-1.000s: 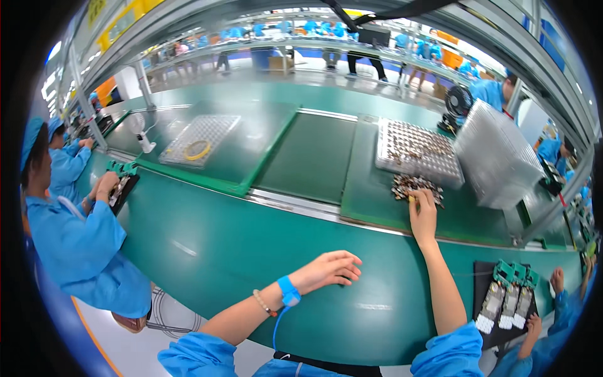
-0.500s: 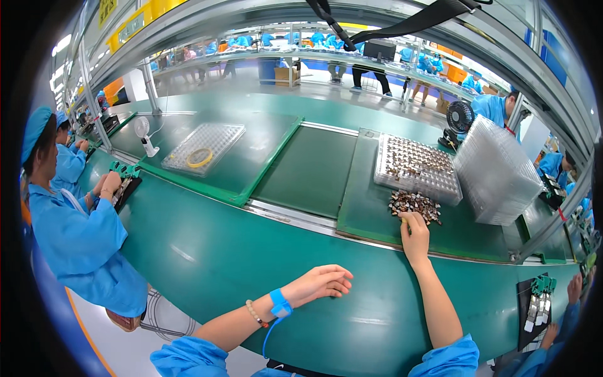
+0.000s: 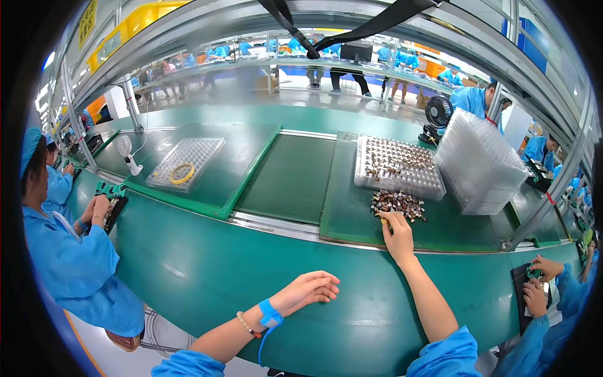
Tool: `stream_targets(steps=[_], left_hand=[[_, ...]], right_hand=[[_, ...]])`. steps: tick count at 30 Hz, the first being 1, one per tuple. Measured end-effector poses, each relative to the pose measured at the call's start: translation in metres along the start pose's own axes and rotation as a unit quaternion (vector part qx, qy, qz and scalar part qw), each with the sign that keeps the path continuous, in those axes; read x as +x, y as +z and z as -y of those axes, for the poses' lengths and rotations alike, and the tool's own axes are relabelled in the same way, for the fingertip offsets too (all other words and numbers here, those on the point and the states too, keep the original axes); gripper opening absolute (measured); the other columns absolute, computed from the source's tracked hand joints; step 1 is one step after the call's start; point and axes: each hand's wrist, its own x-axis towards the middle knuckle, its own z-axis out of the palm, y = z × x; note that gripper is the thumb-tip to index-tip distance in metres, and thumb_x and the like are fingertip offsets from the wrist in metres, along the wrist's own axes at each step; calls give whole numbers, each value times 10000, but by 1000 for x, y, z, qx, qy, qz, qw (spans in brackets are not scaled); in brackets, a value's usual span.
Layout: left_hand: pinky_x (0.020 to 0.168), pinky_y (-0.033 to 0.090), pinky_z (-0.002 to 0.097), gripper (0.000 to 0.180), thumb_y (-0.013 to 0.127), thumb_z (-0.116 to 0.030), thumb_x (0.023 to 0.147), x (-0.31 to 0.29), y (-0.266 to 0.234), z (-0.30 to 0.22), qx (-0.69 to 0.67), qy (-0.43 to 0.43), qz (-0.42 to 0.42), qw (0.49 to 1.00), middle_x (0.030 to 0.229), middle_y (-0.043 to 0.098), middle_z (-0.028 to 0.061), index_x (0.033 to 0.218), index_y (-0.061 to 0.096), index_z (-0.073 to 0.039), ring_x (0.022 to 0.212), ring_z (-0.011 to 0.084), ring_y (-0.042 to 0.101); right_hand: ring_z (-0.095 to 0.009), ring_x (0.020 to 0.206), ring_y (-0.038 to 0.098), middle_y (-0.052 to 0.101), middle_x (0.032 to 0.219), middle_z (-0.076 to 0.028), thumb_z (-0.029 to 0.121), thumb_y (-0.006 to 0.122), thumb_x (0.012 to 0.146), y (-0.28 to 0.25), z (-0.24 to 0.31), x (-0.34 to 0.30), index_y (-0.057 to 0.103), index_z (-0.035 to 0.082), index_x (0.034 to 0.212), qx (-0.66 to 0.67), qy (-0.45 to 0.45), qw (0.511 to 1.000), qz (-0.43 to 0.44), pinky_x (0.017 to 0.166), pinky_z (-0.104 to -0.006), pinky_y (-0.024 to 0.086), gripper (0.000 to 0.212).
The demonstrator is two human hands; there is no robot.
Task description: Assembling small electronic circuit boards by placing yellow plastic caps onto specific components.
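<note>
From the head camera, we reached out with our right hand (image 3: 397, 234) across the green conveyor belt (image 3: 207, 276); its fingertips touched the near edge of a loose pile of small brown and silver parts (image 3: 397, 205), which lay on a dark green mat (image 3: 440, 226) just in front of a clear tray (image 3: 397, 166) filled with the same kind of parts; whether the fingers pinched a part we could not tell, since the hand's back hid them. Our left hand (image 3: 308, 290) rested on the belt, well apart from the pile, fingers loosely curled and holding nothing; a blue strap (image 3: 270, 313) with a coiled cord and a bead bracelet (image 3: 246, 324) sat at its wrist.

To the right of the filled tray stood a tall stack of empty clear trays (image 3: 480, 162), and behind it a small black fan (image 3: 438, 113); off to the left, another clear tray (image 3: 186, 162) carried a yellow ring of tape (image 3: 182, 173), with a small white fan (image 3: 127, 153) beside it.

At the left rim a co-worker in a blue coat (image 3: 69, 257) bent over a green board (image 3: 108, 191); at the right rim another person's hands (image 3: 539, 281) worked on a dark mat.
</note>
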Motion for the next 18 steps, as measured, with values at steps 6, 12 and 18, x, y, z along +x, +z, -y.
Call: stream_targets(steps=[6,12,18], left_hand=[[795,495,261,259,391,-175,996,-2,2,-2,-6,1,-4,1000,969,590,84,1112,536,7,867,142,583],[796,497,260,260,395,-177,995,-2,2,-2,-1,2,-1,1000,972,592,85,1113,535,8,870,144,587],[799,498,262,263,401,-184,995,-1,1,-1,-13,4,0,1000,968,594,87,1112,536,9,871,145,588]], right_hand=[[-303,826,612,632,908,-113,-27,597,792,-1,2,1,614,47,989,-8,-5,1000,-3,713,-376,501,211],[-295,818,614,634,901,-106,-27,598,790,-1,3,2,611,46,956,-9,-14,1000,-11,707,-369,501,182],[-291,813,613,633,897,-98,-25,599,784,-2,2,2,613,47,953,-22,-23,999,-13,705,-369,501,184]])
